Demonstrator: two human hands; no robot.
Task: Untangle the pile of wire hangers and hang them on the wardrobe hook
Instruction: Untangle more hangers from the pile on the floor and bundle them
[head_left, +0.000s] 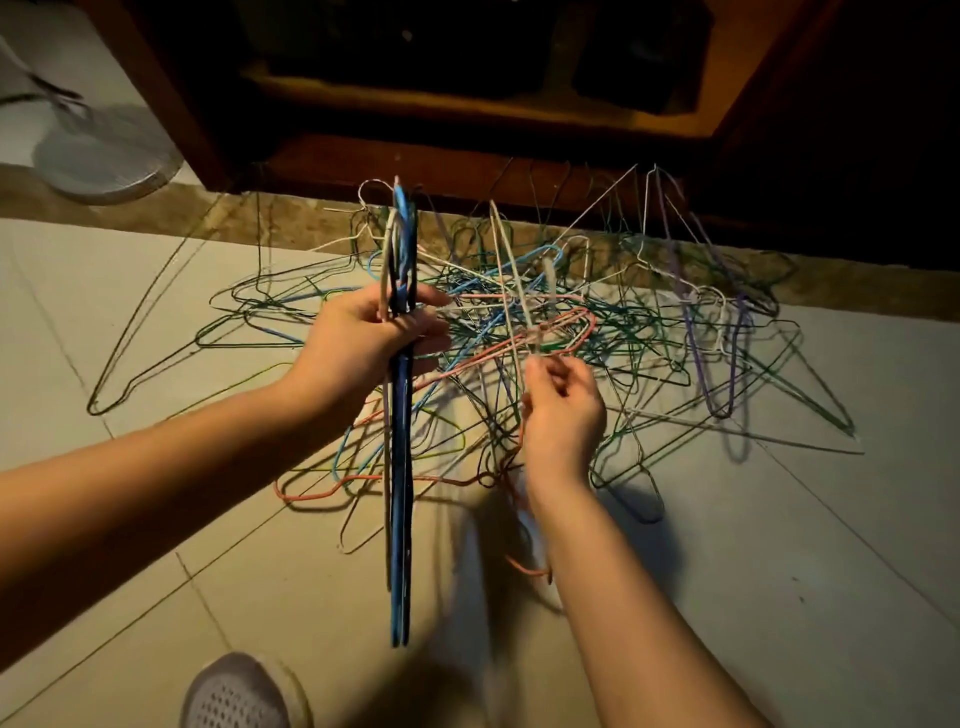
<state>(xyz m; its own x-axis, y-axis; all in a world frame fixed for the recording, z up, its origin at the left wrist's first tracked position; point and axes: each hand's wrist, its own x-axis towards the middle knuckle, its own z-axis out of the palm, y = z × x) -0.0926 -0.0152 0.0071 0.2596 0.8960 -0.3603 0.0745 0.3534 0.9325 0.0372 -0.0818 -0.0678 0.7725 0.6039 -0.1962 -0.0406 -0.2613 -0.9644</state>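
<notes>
A tangled pile of wire hangers (597, 332) in green, blue, white, pink and purple lies on the tiled floor before the wardrobe. My left hand (374, 338) grips a bundle of several sorted hangers (400, 493), blue, black and white, held upright edge-on with their hooks at the top. My right hand (563, 400) pinches a white hanger (519, 291) that rises out of the pile, blurred with motion. An orange hanger (524, 561) hangs blurred below my right wrist. No wardrobe hook is in view.
The open dark wooden wardrobe (467, 156) stands behind the pile, its base board along the floor. A white fan base (104, 156) sits at the far left. My grey shoe (239, 696) is at the bottom edge. Pale floor tiles (779, 571) spread right.
</notes>
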